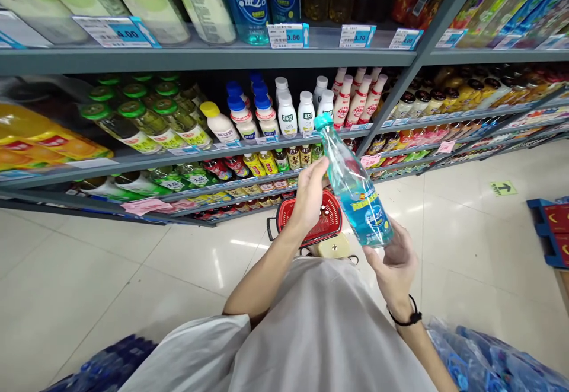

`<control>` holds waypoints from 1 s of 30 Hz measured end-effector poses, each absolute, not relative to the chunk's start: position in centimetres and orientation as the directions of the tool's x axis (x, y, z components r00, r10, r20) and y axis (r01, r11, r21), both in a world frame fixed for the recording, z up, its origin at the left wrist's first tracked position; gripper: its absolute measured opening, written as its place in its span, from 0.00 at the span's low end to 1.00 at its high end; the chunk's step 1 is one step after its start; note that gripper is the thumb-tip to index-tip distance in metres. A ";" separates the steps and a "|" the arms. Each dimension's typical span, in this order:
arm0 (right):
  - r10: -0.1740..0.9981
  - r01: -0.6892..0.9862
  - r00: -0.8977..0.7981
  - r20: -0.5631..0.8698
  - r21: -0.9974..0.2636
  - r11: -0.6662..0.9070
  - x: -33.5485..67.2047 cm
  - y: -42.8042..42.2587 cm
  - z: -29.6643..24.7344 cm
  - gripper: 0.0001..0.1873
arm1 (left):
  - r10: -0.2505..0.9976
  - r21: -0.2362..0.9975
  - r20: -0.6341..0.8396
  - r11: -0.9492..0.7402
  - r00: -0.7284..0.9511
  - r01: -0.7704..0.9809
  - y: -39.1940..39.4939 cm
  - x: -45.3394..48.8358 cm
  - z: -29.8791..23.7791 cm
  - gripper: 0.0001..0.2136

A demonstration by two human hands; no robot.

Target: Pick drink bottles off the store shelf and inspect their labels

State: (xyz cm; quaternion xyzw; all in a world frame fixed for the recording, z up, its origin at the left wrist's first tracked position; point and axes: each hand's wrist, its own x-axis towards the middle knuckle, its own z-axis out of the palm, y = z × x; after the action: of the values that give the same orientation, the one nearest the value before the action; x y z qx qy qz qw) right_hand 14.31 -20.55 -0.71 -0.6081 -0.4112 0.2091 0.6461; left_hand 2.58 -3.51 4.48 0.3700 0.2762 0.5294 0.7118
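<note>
A clear drink bottle with blue liquid, a teal cap and a blue-and-yellow label tilts in front of my body, its cap toward the shelves. My left hand is closed on the bottle's upper side, below the neck; some of its fingers are hidden behind it. At the lower end, my right hand grips the base, with the thumb on the near side. A black band circles the right wrist. Similar blue bottles stand on the upper shelf.
Shelves of bottled drinks with price tags span the view. A red shopping basket sits on the floor below, near a cream-coloured bag. Blue-wrapped bottle packs lie at lower left, clear ones at lower right, and a blue crate at far right.
</note>
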 end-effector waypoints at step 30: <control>0.481 0.778 -0.029 0.876 -0.282 0.561 16.5 -18.9 -2.3 0.25 | 0.803 0.549 -0.120 0.544 0.584 -0.635 -3.8 4.7 6.5 0.27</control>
State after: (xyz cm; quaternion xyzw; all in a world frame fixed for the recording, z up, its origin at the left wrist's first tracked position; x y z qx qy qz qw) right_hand 16.46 -18.86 -2.30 -0.4474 -0.7036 -0.1391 0.5342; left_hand 4.71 -3.83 6.52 0.2307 0.1821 0.4182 0.8595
